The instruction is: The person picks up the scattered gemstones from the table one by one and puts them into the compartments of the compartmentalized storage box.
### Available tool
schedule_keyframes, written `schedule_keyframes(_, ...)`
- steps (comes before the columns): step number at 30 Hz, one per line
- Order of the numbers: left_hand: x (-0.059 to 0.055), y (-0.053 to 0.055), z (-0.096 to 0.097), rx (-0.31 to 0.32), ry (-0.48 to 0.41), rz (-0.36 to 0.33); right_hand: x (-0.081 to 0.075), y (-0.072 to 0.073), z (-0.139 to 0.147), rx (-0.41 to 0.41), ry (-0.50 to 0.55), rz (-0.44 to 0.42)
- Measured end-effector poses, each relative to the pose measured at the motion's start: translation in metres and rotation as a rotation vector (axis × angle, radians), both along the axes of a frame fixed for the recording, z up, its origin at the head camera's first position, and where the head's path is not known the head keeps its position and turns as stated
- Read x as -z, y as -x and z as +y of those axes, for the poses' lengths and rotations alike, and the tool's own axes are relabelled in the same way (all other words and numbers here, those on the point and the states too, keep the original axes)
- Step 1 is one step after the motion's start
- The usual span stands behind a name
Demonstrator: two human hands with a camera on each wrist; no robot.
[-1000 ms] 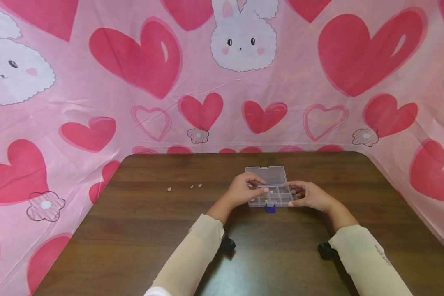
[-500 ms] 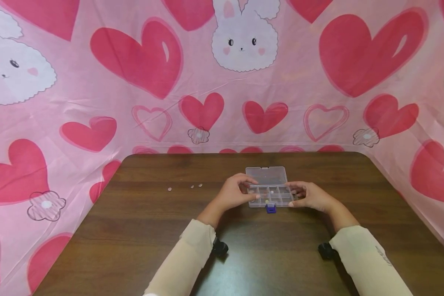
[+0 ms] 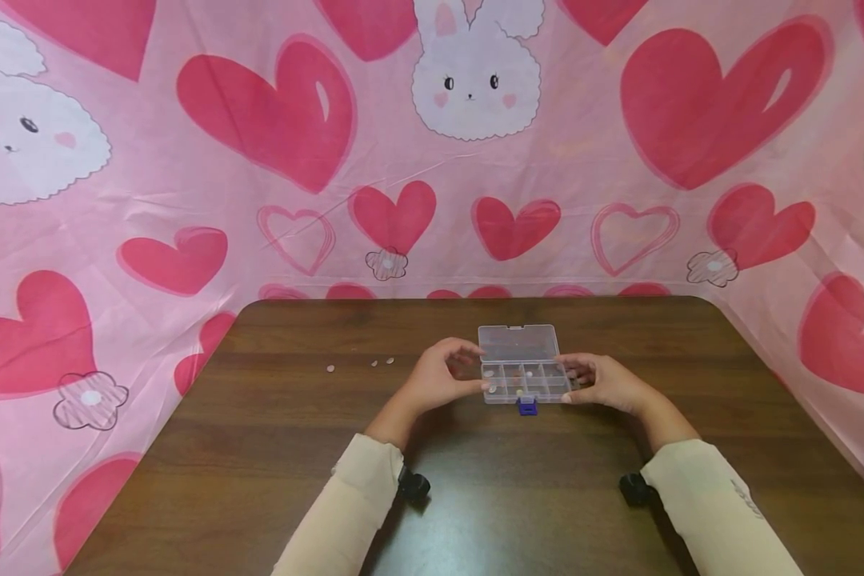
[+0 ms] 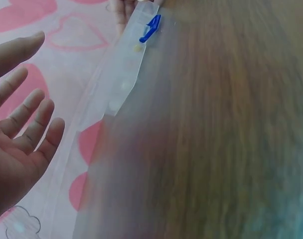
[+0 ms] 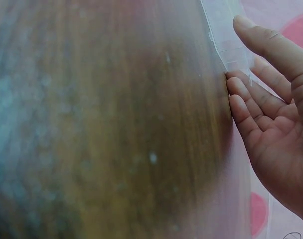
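Clear plastic compartment box (image 3: 547,390) sat on wooden table (image 3: 533,496), right of centre; lid (image 3: 518,342) raised at far side, blue latch (image 3: 527,407) near. Right hand (image 3: 608,384) held its right end between thumb and fingers. Left hand (image 3: 435,376), fingers spread, hung beside left end. 3 small pale pieces (image 3: 390,361) lay farther left. Right sleeve (image 3: 713,496) lettering: too small to read.

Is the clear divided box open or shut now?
Open: the box has its lid folded back on the far side, leaving the compartments uncovered, and its blue latch juts from the near edge, unhooked.
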State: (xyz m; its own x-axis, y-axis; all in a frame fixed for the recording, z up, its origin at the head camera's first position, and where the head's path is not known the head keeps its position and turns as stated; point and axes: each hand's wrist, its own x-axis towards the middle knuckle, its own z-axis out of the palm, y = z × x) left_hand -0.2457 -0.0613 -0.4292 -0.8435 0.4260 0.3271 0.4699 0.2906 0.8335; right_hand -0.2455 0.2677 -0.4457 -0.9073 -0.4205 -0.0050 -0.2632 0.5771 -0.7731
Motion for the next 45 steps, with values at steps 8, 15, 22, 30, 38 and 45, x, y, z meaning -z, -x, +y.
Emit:
schedule_keyframes(8,0.0,-0.002,-0.014,-0.015,-0.058,-0.028,-0.001,-0.001,0.0,-0.005,0.004,0.001)
schedule_keyframes(15,-0.01,-0.012,-0.023,-0.04,-0.04,-0.025,-0.001,-0.001,0.0,-0.004,0.009,-0.009)
schedule_keyframes(22,0.0,-0.007,-0.037,-0.041,-0.041,-0.027,0.0,-0.001,0.0,0.0,0.004,-0.012)
schedule_keyframes(30,-0.003,-0.012,-0.049,-0.072,-0.059,-0.043,0.001,-0.001,0.0,-0.001,-0.005,-0.001)
schedule_keyframes(38,-0.005,-0.013,-0.06,-0.089,-0.046,-0.059,0.001,0.0,0.001,-0.007,-0.002,0.005)
schedule_keyframes(45,-0.006,-0.014,-0.068,-0.108,-0.055,-0.051,0.002,0.001,0.001,-0.02,0.006,0.016)
